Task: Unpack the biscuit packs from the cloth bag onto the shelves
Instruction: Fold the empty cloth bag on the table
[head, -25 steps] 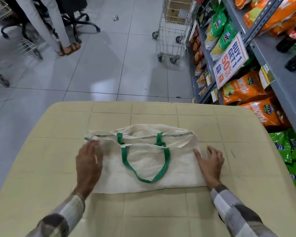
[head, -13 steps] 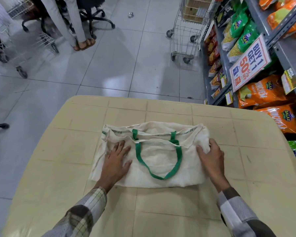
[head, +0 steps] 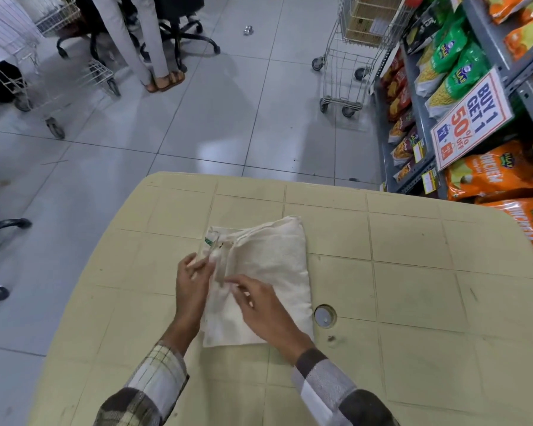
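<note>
Now the folded cloth bag lies lengthwise away from the person.

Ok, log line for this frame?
cloth bag: folded on table | left hand, right hand: on bag | biscuit packs: none visible

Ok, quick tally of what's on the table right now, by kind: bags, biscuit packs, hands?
Cloth bag, folded: 1
Biscuit packs on the table: 0 visible
Hands on the bag: 2, left hand and right hand
Total: 3
</note>
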Demonstrator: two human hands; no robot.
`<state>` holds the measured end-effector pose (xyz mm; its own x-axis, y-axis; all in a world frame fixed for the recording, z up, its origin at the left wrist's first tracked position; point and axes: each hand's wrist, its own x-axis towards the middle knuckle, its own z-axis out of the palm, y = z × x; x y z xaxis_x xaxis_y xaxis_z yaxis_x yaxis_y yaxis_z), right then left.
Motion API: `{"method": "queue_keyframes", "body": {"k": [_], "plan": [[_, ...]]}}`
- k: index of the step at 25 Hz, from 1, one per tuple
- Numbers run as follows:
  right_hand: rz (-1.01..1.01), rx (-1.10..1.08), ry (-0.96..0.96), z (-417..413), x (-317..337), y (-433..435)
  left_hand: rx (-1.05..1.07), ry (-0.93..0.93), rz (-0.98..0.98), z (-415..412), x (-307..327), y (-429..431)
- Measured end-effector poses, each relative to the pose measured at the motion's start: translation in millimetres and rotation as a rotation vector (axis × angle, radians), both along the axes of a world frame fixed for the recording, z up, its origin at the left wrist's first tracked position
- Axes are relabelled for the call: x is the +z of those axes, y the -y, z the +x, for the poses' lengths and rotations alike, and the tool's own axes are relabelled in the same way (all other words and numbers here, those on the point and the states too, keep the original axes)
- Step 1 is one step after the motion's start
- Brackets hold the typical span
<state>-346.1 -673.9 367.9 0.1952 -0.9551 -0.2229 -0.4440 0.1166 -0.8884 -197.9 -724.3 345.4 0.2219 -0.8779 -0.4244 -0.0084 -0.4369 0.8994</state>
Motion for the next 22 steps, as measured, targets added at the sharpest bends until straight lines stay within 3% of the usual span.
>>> {"method": "queue_keyframes", "body": {"k": [2, 4, 6, 7, 9, 17, 22], "plan": [[-0.210, -0.143, -0.206, -19.9, -14.5, -11.8, -0.039, 0.395, -0.254, -5.0, 6.9, -17.2], [-0.323, -0.235, -0.444, -39.4, -27.7, -23.3, -0.331, 0.640, -0.512, -25.3, 13.0, -41.7], [-0.259, -0.169, -0.603, -48.6, -42.6, -36.3, -0.725, 0.927, -0.614, -35.0, -16.7, -65.3], [-0.197, -0.110, -0.665, -48.9, -54.2, -41.4, -0.804, 1.024, -0.571, -33.0, -40.1, -68.9], [-0.058, -0.047, -0.675, -45.0, -76.4, -50.1, -0.815, 1.050, -0.408, -22.3, -76.7, -64.7], [-0.112, -0.181, -0.784, -95.0, -96.2, 76.1, -0.841, 1.127, -0.433, -72.4, -96.5, 73.9], [-0.102, -0.168, -0.823, -104.2, -112.3, 98.4, -0.859, 1.220, -0.403, -87.6, -109.0, 88.6]]}}
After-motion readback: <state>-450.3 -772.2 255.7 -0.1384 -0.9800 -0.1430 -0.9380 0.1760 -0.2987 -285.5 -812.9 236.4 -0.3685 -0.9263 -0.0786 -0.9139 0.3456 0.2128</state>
